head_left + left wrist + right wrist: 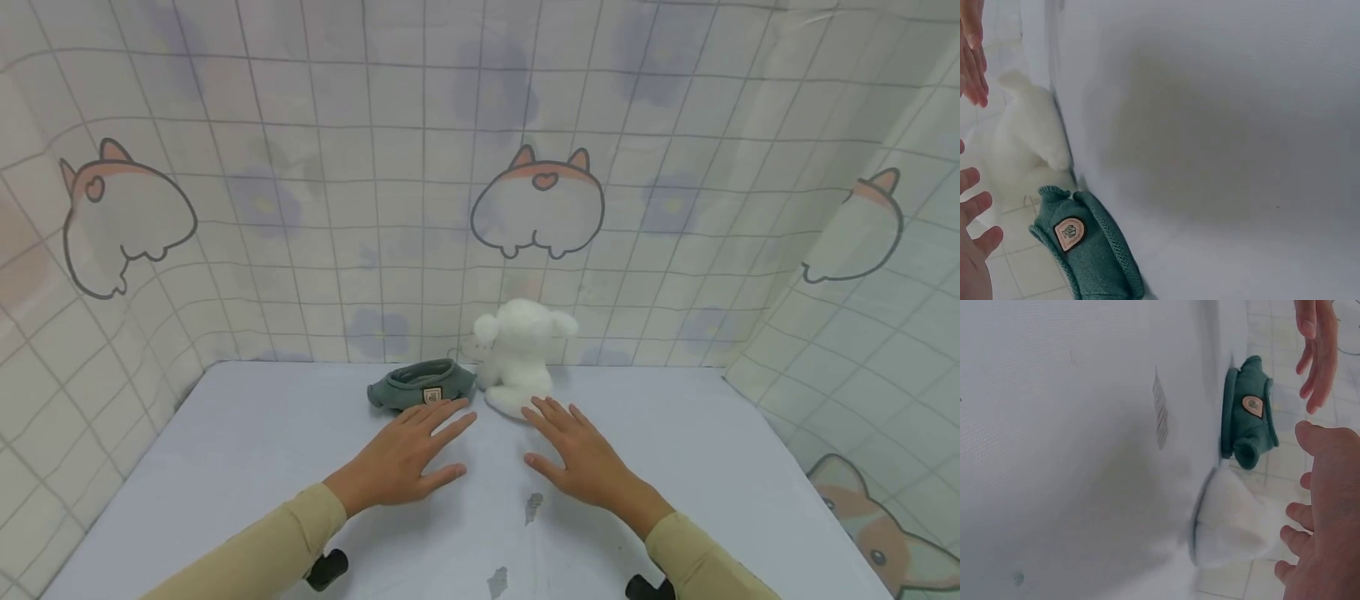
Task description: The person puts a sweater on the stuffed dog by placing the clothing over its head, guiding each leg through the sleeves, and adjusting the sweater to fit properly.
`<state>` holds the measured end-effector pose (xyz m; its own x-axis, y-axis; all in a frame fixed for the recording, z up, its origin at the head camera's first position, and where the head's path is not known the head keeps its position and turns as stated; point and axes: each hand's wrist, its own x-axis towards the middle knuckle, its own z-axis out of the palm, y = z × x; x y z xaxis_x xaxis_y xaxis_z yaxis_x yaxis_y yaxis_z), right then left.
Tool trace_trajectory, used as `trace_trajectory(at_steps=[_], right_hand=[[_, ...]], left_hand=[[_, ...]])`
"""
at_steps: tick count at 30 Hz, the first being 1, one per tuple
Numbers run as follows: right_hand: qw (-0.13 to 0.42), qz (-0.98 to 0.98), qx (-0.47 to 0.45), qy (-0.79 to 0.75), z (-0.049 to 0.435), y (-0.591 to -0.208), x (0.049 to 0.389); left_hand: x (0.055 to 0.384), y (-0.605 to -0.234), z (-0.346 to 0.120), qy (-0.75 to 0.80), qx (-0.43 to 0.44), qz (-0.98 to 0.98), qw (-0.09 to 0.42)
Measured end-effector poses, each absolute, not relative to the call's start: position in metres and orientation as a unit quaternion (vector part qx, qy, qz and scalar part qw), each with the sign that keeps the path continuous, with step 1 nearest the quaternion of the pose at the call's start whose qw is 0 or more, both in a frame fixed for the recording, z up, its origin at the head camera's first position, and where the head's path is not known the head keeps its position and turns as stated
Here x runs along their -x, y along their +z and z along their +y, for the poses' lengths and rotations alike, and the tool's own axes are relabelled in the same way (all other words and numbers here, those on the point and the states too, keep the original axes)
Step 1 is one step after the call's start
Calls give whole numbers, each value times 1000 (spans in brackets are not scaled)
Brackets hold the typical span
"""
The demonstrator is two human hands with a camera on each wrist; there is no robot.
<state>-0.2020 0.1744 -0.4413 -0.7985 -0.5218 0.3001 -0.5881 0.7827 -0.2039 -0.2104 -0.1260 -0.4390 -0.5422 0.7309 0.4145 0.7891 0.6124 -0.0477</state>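
Observation:
A white plush toy [523, 346] with floppy ears sits near the table's back edge, turned mostly away from me. Just left of it lies a small green knitted garment [420, 383] with a patch on its front; its neck opening faces up. My left hand [408, 454] hovers in front of the garment, fingers spread, holding nothing. Likewise spread and holding nothing, my right hand [581, 458] is over the table in front of the plush toy. Both wrist views show the garment [1091, 244] and the plush toy [1235, 519] beyond the fingers.
The white table [285, 450] has a couple of grey worn marks [533, 507] near its front middle. A gridded curtain [390, 208] printed with corgi drawings stands around the back and both sides. Dark straps sit at both wrists.

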Motion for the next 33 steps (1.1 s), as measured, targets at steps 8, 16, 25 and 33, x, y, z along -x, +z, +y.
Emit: trace_trajectory(at_steps=[8,16,25,33], right_hand=[[119,-940,-278,158,176,-446,204],[123,-940,-266,175,172,-453,207],[140,-940,-250,184,173,-459,209],[154,-938,-235,204,173,-462,211]], left_hand=[[213,-443,-124,-83,426,-880,194],[216,-444,-122,-87,411,-887,190],[221,-450,-120,-119,401,-885,205],[228,-454,-117,-136,381,-894,191]])
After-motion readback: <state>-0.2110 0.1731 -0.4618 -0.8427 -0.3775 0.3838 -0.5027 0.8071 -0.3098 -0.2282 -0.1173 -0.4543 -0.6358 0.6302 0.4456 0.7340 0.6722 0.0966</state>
